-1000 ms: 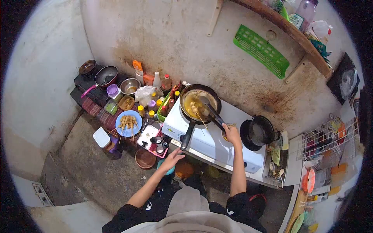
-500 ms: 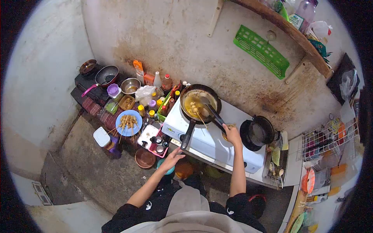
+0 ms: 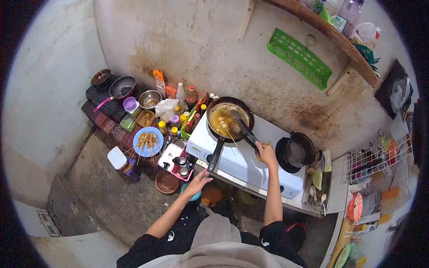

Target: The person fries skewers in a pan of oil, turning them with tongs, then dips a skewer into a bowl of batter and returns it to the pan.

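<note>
In the head view a dark frying pan (image 3: 248, 108) stands on the left burner of a white stove (image 3: 264, 172), with yellowish oil (image 3: 219, 118) in it. A skewer with pale pieces of food (image 3: 224, 127) lies in the oil, its stick jutting over the near rim. My right hand (image 3: 267, 154) is closed around the handle of a black spatula (image 3: 245, 129), whose blade rests in the pan beside the food. Below the end of the pan handle (image 3: 216, 155), my left hand (image 3: 198, 183) is open, fingers stretched out and fingertips close to the handle.
A blue plate of skewers (image 3: 148, 141) sits left, near bottles and a pink basket (image 3: 184, 172). A black pot (image 3: 298, 151) occupies the right burner. Beyond it are a dish rack (image 3: 377, 156) and utensils. A wooden shelf (image 3: 330, 35) overhangs the upper right.
</note>
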Demonstrator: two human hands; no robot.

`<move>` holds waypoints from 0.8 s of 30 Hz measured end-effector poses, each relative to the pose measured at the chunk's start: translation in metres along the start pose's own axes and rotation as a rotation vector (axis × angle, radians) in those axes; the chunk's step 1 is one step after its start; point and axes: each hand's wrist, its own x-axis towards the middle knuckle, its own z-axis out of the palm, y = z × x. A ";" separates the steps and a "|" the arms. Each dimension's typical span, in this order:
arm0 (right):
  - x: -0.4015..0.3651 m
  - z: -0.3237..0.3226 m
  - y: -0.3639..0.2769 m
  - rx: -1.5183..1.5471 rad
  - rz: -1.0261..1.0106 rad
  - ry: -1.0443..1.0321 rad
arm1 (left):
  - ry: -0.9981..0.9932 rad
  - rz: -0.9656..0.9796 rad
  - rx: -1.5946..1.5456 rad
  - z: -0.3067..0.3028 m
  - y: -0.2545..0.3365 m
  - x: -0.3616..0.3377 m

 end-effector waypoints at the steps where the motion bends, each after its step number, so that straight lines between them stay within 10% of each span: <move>1: -0.001 -0.005 -0.003 0.069 0.063 -0.072 | 0.007 0.002 0.046 0.000 0.002 0.000; 24: 0.007 -0.001 0.001 0.031 0.040 -0.102 | 0.014 -0.037 0.074 0.002 0.005 -0.002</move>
